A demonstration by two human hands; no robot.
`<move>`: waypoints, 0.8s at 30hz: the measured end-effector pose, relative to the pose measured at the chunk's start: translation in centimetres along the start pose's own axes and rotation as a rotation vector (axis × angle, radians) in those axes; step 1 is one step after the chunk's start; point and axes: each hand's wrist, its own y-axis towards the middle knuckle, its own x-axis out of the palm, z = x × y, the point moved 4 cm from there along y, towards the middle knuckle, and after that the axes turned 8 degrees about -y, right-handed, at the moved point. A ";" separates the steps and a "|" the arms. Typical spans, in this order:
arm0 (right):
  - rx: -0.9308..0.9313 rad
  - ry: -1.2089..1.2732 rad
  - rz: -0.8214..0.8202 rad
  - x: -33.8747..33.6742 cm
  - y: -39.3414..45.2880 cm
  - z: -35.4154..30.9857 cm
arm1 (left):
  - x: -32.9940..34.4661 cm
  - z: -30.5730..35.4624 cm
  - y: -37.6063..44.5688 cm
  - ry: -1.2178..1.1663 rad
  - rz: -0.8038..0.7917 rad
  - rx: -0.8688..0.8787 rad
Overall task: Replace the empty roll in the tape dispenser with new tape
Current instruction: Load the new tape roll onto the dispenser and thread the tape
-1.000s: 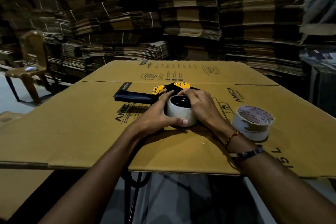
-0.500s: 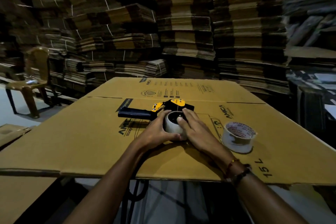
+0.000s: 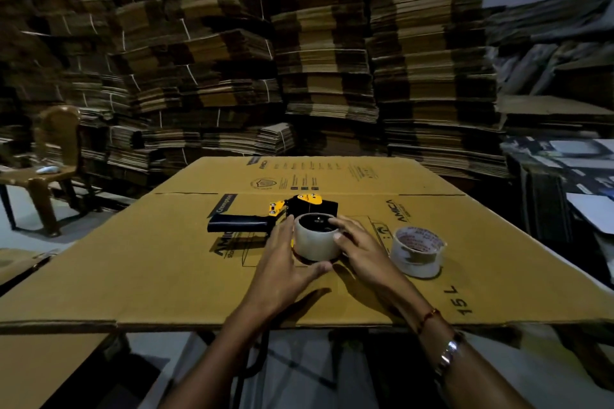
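A black and yellow tape dispenser (image 3: 299, 209) lies on its side on a flattened cardboard sheet (image 3: 166, 269), handle pointing left. A whitish tape roll (image 3: 315, 242) sits on the dispenser's hub, open end up. My left hand (image 3: 282, 262) cups the roll's left side, thumb curled under its near edge. My right hand (image 3: 360, 251) presses fingertips and thumb against the roll's right rim. A second roll (image 3: 417, 256), with a red-printed core and whitish outside, stands apart to the right on the cardboard.
Tall stacks of flattened cartons (image 3: 315, 60) wall in the back and sides. A brown plastic chair (image 3: 50, 159) stands at the far left. The cardboard sheet's near edge (image 3: 299, 322) overhangs dark table legs.
The view has tilted up and drawn back. Both hands stay at the roll on the dispenser; my right fingers have slid from over its top to its right rim.
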 end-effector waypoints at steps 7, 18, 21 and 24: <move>-0.041 -0.036 0.031 -0.1 0.3 0.5 | -7.1 -2.2 4.4 0.510 0.133 0.071; -0.129 -0.157 0.143 -0.5 -0.4 0.4 | -7.4 -1.8 1.7 0.933 -0.041 0.056; -0.157 -0.238 0.164 -0.6 -0.2 0.6 | -6.7 0.4 -0.3 0.883 -0.091 -0.011; -0.165 -0.289 0.179 -0.6 -0.1 0.6 | -5.5 2.4 -2.1 0.664 -0.121 -0.100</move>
